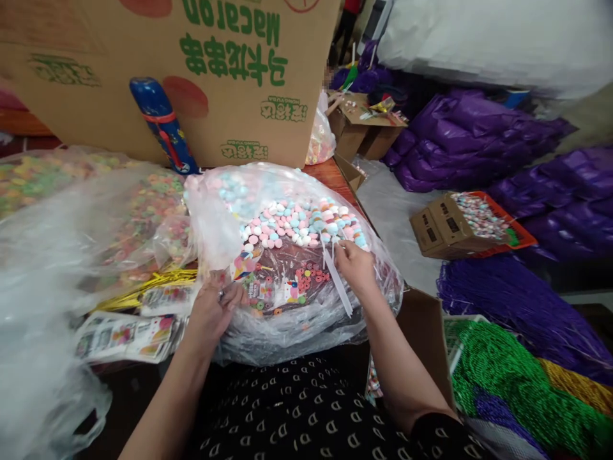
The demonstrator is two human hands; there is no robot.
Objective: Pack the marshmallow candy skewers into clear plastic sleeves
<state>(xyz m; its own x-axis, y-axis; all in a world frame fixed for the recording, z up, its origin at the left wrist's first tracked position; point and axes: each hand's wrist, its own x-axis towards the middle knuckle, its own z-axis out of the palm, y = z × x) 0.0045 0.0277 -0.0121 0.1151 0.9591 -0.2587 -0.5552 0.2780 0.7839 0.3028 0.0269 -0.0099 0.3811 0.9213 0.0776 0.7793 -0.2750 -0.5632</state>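
A large clear plastic bag (297, 338) lies open in front of me, with many pink, white and blue round candies (272, 223) in it. At its left side my left hand (218, 303) is closed, with a small printed packet (245, 265) at its fingertips. My right hand (357, 265) pinches thin white sticks (338, 284) near the candy pile; larger striped candies (330, 217) lie at their upper ends. Whether these are threaded on the sticks is unclear. Colourful ring candies (306, 279) and another printed packet (292, 291) are in the bag's lower part.
A big cardboard box (230, 108) stands behind the bag, with a blue case (163, 124) against it. Left are bags of ring candy (143, 198), gold ties (163, 279) and stacked printed packets (127, 335). On the right are a filled carton (440, 223) and green strands (507, 377).
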